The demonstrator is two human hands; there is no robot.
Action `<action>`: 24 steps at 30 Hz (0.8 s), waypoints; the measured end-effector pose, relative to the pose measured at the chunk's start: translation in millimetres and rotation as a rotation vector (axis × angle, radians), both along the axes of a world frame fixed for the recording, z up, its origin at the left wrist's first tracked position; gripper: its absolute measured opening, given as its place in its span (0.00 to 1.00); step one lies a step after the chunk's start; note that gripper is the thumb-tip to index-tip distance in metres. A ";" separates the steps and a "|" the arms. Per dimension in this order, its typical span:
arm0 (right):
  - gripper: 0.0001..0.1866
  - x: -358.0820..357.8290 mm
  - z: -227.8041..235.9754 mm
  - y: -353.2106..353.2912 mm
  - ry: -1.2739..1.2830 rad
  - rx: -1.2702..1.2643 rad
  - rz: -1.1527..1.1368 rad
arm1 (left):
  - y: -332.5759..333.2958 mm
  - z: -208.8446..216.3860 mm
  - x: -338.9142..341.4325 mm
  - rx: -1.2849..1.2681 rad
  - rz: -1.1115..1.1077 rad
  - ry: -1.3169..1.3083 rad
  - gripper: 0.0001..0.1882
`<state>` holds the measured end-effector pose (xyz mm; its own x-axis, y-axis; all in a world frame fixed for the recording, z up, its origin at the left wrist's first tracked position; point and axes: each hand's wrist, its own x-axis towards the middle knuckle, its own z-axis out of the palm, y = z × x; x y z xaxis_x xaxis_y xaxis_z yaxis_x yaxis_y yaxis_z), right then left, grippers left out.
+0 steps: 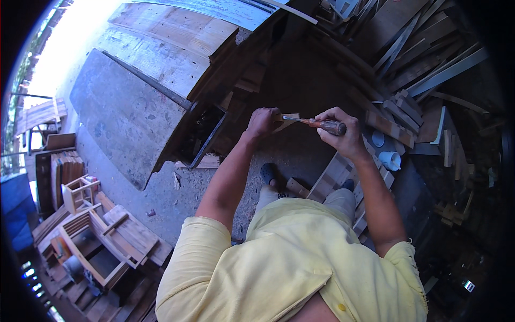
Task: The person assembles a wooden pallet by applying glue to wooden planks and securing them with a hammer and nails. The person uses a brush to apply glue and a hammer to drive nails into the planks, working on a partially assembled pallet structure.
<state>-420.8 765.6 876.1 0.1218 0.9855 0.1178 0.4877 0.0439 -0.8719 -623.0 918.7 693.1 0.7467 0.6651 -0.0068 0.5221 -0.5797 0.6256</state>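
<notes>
My right hand (343,131) is wrapped round the thick reddish-brown handle of a screwdriver (333,126). Its thin metal shaft points left, and its tip meets or lies just in front of a small pale piece of wood (290,117); the tip's shape is too small to make out. Closed fingers of my left hand (262,122) grip that wood from the other side, hiding part of it. Both hands are held up in front of my body, well above the floor.
A large worn worktable (134,107) with boards on it stands at the left. Wooden frames (96,241) are piled at lower left. To the right are stacked timber offcuts (402,110) and a white bucket (390,160). A laminated board (333,174) lies beside my feet.
</notes>
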 end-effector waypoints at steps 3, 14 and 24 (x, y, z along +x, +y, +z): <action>0.10 0.5 3.6 -0.2 0.035 -0.006 0.036 | -1.1 1.3 0.0 0.002 -0.002 0.002 0.11; 0.10 -1.0 17.5 0.5 -0.065 -0.034 0.134 | -1.3 3.3 6.8 -0.001 -0.011 0.028 0.11; 0.11 -14.5 6.3 -16.7 -0.042 0.024 -0.010 | -7.6 -0.5 14.3 0.039 -0.016 -0.016 0.09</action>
<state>-435.4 749.0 882.4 0.1259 0.9812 0.1461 0.5242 0.0592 -0.8495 -608.7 911.1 692.5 0.7569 0.6528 0.0307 0.5029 -0.6118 0.6105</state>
